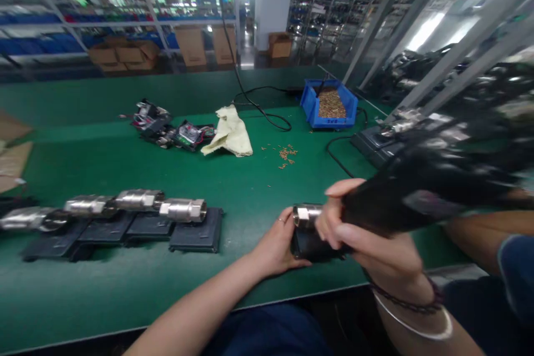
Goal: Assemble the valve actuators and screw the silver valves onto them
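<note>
My left hand point(277, 247) is wrapped round the left side of a dark box-shaped unit point(311, 245) that has a shiny metal pipe fitting point(307, 216) on top. My right hand point(354, 228) is closed round a bulky black power screwdriver point(400, 189), smeared by motion, held over the unit's right side. The tool's tip is hidden, so contact with the unit cannot be made out. Several similar units stand in a row to the left, the nearest being a dark unit point(196, 236) with its own metal fitting point(183, 209).
Small loose screws point(287, 154) lie scattered ahead, before a blue bin point(329, 121) full of them. A pale yellow cloth point(233, 133), a wired circuit assembly point(189, 133) and a black cable point(271, 119) lie farther back. At right, another person's arm point(479, 233) rests close by.
</note>
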A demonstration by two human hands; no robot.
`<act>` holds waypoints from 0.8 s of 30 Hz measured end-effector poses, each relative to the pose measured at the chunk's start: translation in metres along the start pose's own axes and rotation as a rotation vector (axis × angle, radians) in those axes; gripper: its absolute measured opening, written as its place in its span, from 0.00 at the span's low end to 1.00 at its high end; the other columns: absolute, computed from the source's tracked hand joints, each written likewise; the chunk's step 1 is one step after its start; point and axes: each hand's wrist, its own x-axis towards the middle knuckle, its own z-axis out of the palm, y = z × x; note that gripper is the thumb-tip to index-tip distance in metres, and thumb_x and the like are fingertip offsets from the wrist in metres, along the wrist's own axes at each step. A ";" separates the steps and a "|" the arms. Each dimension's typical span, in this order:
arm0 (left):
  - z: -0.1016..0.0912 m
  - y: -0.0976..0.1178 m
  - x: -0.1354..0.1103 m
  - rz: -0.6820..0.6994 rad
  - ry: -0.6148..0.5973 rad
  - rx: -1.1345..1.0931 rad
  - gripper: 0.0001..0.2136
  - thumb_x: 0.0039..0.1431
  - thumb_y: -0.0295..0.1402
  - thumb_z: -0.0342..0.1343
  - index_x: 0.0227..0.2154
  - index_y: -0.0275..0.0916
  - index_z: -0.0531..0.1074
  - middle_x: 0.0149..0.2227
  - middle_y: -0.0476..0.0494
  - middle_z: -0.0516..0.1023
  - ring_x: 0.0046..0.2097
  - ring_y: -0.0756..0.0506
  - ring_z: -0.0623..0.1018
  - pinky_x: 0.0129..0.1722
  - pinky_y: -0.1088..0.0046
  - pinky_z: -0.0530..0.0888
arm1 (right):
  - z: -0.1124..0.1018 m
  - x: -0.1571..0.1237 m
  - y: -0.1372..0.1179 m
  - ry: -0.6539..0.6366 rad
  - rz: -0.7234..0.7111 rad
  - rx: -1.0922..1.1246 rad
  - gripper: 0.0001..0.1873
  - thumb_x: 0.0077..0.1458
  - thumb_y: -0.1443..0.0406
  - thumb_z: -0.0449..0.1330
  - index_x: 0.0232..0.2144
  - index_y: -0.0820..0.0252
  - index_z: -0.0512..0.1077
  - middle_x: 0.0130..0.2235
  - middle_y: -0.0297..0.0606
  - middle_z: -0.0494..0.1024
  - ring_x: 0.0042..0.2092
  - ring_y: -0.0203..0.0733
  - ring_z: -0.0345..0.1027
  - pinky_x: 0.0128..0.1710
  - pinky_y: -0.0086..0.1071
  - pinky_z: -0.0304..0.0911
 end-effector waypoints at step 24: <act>-0.192 -0.013 -0.079 0.276 0.458 1.245 0.17 0.65 0.35 0.41 0.52 0.39 0.68 0.49 0.34 0.77 0.53 0.33 0.75 0.54 0.44 0.68 | -0.060 0.009 -0.005 0.653 -0.364 -0.001 0.15 0.35 0.68 0.64 0.32 0.53 0.73 0.14 0.27 0.66 0.14 0.35 0.56 0.17 0.34 0.59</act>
